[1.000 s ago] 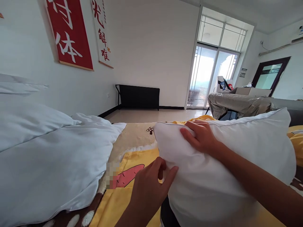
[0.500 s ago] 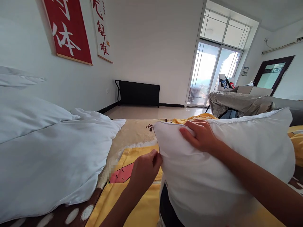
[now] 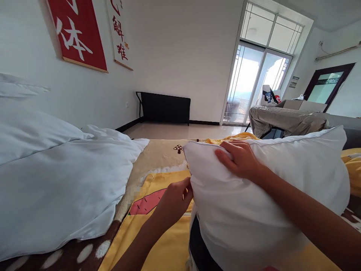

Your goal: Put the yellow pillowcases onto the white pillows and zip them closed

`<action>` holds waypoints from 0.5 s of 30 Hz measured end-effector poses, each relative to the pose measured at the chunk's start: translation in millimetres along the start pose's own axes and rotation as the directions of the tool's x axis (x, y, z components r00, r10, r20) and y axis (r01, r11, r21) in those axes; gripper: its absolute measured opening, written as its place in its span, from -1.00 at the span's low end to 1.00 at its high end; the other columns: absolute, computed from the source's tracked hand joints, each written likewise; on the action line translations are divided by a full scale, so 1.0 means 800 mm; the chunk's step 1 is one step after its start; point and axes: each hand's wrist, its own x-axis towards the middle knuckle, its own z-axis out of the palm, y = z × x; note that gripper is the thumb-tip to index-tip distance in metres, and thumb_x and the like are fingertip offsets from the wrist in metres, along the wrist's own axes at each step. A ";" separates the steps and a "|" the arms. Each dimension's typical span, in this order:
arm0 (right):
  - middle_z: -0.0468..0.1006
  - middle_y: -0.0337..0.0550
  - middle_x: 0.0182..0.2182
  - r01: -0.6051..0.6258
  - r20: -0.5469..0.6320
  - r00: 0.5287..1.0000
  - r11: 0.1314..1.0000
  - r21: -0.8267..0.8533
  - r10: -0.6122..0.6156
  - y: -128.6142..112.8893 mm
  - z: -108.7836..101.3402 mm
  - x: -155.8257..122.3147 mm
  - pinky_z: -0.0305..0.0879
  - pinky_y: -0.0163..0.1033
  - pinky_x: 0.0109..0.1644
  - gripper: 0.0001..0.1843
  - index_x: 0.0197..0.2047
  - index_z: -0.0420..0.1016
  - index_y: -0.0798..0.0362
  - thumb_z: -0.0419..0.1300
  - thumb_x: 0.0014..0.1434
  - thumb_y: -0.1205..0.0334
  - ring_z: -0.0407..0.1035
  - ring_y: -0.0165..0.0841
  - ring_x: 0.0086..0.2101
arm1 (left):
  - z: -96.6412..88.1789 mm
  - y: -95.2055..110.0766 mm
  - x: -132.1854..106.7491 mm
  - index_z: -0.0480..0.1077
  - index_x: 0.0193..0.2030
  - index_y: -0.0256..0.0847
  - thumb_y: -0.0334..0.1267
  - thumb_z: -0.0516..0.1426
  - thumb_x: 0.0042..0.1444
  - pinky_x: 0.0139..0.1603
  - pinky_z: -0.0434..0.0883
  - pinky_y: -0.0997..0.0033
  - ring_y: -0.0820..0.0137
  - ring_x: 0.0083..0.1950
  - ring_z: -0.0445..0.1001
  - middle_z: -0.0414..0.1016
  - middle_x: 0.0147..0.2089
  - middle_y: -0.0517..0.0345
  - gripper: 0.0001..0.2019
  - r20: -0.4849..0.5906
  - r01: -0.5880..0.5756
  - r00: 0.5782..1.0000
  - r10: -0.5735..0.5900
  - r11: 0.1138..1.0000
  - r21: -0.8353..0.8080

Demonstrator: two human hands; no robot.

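Note:
A plump white pillow (image 3: pixel 270 203) stands tilted on its side in front of me, its piped seam along the top. My right hand (image 3: pixel 239 158) is closed over that top edge near the left corner, thumb on the near face. At the pillow's left side, my left hand (image 3: pixel 176 195) pinches the edge; its fingertips are partly hidden there. Beneath my left forearm lies a yellow cloth (image 3: pixel 166 241) with a pink carrot-like print (image 3: pixel 146 201). Something dark shows under the pillow's lower left.
Other white pillows or bedding (image 3: pixel 64 184) are piled at the left. A beige and brown patterned blanket (image 3: pixel 160 152) spreads beneath. Beyond are a black folded frame (image 3: pixel 166 108) by the wall, a plastic-covered table (image 3: pixel 284 120) with boxes, and a glass door (image 3: pixel 248 82).
The view has tipped slightly downward. My left hand's fingers have shifted a little at the pillow's edge, while my right hand keeps its grip on top.

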 end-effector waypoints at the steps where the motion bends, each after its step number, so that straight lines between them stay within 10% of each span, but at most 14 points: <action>1: 0.24 -0.26 -0.64 -0.003 0.007 1.000 1.000 -0.003 0.003 0.001 0.000 0.000 0.02 -0.30 -0.40 -0.61 -0.55 0.12 0.01 -0.11 0.26 0.04 0.10 -0.42 -0.57 | 0.002 0.004 -0.003 0.23 -0.44 -0.18 -0.30 -0.10 0.08 -0.43 0.20 0.46 0.43 -0.50 0.30 0.36 -0.52 0.22 -0.85 0.013 -0.015 1.000 0.014 1.000 0.015; 10: 0.25 -0.26 -0.62 -0.097 0.033 0.995 0.995 0.034 0.095 0.014 0.006 -0.001 0.01 -0.29 -0.38 -0.62 -0.52 0.14 0.01 -0.11 0.26 0.01 0.10 -0.42 -0.56 | 0.020 0.004 -0.006 0.19 0.13 -0.13 -0.19 0.22 -0.09 0.02 0.36 0.27 0.20 0.07 0.37 0.39 0.11 0.02 -0.41 0.163 0.079 0.987 -0.012 0.907 -0.414; 15: 0.34 -0.25 -0.59 -0.041 0.179 0.984 0.995 0.087 0.025 -0.013 0.006 -0.012 0.04 -0.29 -0.33 -0.60 -0.50 0.22 0.04 -0.09 0.28 -0.01 0.19 -0.41 -0.51 | 0.066 -0.033 0.012 0.42 -0.37 -0.31 -0.19 0.16 -0.08 -0.22 0.39 0.30 0.15 -0.16 0.46 0.55 -0.32 0.03 -0.79 0.101 0.200 0.980 -0.174 0.889 -0.411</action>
